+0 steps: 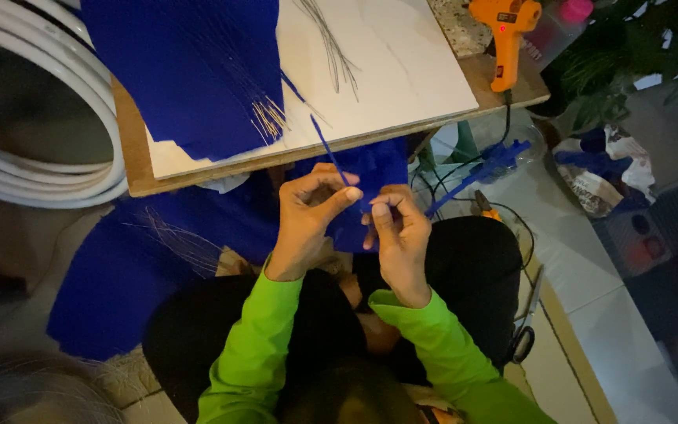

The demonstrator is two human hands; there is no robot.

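Low table [504, 90] at 12 o'clock: blue sheets [190, 71], bare wires [331, 47], glue gun [506, 31] idle. Left hand [304, 220] fingers pinched on blue-wrapped wire [328, 148]; right hand [398, 235] fingers clamped on blue strip [370, 177]. Wrapping seemingly midway; bare wires left.

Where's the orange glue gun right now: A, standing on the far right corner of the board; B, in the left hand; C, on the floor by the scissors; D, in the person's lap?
A: the glue gun stands on the board's far right corner, while both hands pinch a blue strip.
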